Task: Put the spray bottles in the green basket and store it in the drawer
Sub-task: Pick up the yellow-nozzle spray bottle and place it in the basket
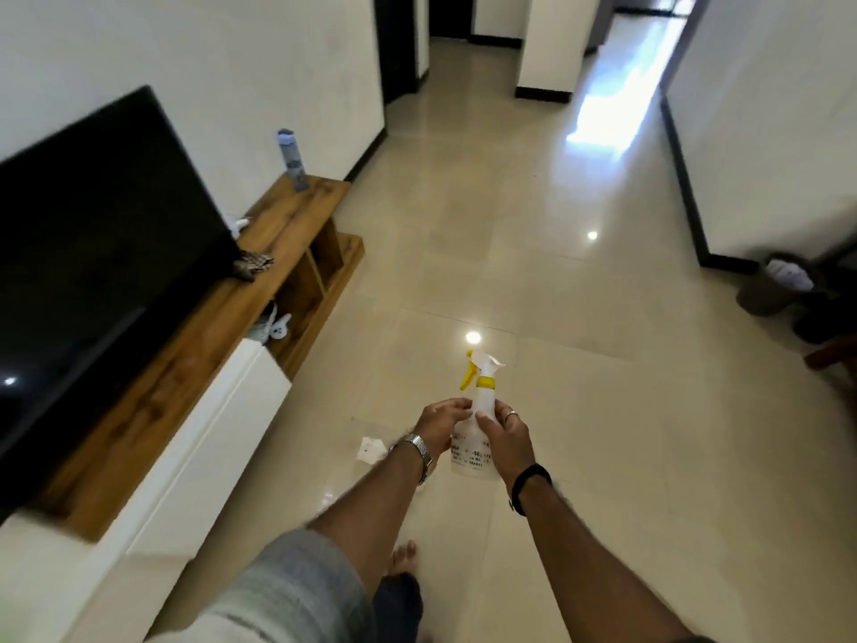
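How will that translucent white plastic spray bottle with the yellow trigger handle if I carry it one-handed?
The translucent white plastic spray bottle looks nearly empty, so probably light. Its thin walls may flex under a squeeze. Both the left hand and right hand grip its body; the smooth plastic could slip.

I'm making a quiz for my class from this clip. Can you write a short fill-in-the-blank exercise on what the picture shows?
1. Both hands hold a translucent spray bottle whose trigger is coloured ____.
2. The left hand has a metal ____ on its wrist.
3. A blue bottle stands on the far end of the wooden ____.
4. The right hand wears a black band on its ____.

Missing words: yellow; watch; TV stand; wrist
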Action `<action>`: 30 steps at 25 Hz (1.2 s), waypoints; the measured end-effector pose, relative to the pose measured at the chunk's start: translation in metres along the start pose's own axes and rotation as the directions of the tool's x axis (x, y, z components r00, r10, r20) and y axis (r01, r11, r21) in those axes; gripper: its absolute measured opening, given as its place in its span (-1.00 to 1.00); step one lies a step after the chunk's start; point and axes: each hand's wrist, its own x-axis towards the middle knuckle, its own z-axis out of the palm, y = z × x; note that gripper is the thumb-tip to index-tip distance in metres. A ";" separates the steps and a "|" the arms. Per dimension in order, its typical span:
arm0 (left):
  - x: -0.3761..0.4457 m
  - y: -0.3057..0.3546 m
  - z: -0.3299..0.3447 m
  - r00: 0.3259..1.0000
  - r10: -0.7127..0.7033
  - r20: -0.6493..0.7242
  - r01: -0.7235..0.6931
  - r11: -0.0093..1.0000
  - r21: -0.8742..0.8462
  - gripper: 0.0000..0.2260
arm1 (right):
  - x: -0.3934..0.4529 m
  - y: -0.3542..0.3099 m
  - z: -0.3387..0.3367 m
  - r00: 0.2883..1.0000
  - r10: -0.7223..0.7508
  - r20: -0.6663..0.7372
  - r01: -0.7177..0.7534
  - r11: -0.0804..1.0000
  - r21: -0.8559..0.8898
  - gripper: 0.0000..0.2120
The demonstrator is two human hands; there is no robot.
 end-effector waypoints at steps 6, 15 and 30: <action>-0.067 0.012 -0.096 0.979 0.088 -0.184 -0.114 0.984 -0.136 -0.81 | -0.050 -0.036 0.103 0.977 -0.093 0.190 0.117 0.986 -0.117 -0.64; -0.198 -0.055 -0.344 0.815 0.138 -0.563 -0.351 0.891 -0.290 -0.74 | -0.161 -0.015 0.356 0.770 -0.118 0.627 0.363 0.890 -0.278 -0.69; -0.401 -0.323 -0.770 0.551 -0.158 -0.819 -0.326 0.863 -0.386 -0.45 | -0.404 0.180 0.795 0.293 0.219 0.931 0.689 0.627 -0.364 -0.56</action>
